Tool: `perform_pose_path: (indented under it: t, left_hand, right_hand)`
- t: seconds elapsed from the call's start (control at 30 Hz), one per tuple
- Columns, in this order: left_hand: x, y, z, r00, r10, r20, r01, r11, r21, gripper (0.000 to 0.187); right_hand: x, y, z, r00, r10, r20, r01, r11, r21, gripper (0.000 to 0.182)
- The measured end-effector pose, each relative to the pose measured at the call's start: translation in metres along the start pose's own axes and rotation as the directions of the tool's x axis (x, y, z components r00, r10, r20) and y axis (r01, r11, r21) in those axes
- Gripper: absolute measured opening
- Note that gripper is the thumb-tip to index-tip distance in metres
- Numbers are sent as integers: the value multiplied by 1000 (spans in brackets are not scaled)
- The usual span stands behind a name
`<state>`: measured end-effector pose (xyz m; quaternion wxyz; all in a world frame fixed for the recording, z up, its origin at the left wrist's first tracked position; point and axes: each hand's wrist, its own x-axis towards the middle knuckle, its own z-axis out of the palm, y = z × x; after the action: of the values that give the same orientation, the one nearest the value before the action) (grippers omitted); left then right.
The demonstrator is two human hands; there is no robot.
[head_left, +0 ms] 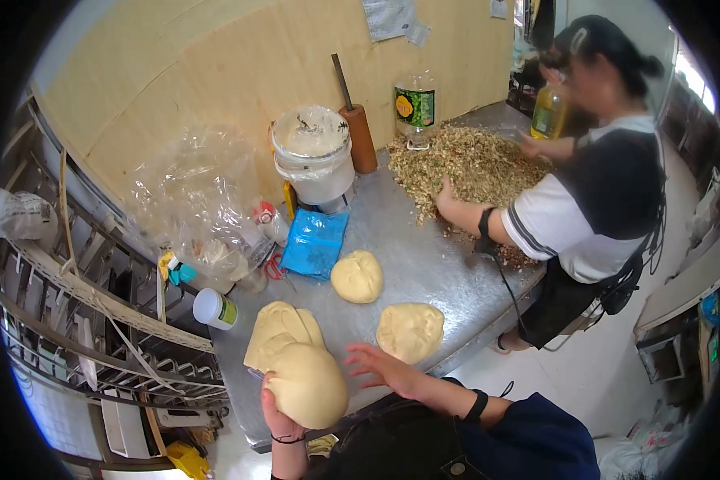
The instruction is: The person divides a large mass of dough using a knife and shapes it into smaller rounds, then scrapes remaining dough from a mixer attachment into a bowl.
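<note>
A large smooth piece of dough (310, 388) rests in my left hand (278, 418), whose fingers wrap its left side near the table's front edge. Spread fingers show on my right hand (382, 371), which holds nothing between that piece and a lumpy dough round (410, 328). Behind the held piece lies a folded dough mass (284, 330), partly covered by it in this view. Farther back, a smaller dough ball (357, 277) sits on the metal table (448, 276).
To the right, a person (592, 184) works at a heap of chopped mix (472, 164). Along the wall stand a white bucket (314, 156), a brown roller (358, 140) and a clear jug (416, 108). A blue packet (314, 243), red scissors (274, 266) and a white tub (214, 309) lie left.
</note>
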<state>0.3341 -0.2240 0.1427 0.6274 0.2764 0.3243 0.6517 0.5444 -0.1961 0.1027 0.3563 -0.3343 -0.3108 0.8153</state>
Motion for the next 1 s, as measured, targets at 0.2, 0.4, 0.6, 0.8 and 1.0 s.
perform_pose_path:
  t: [0.2,0.4,0.6,0.8,1.0]
  left_hand:
    - [1,-10,15,924,-267,274,-70,585,808,36]
    - [17,-19,45,892,-192,409,-304,416,857,36]
    - [66,3,87,662,-115,741,-670,353,653,34]
    - [117,-9,139,479,-71,875,-877,9,481,30]
    - [130,-34,96,591,-185,786,-707,352,614,31]
  right_hand:
    - [7,8,-1,993,1,118,-34,961,275,54]
    - [11,-2,-25,976,-200,83,172,949,263,59]
    - [-7,-76,-22,814,-578,56,580,813,-50,52]
    - [1,-120,-85,412,-899,149,713,217,-666,57]
    - [6,-43,-186,785,-260,-562,-362,544,-757,40]
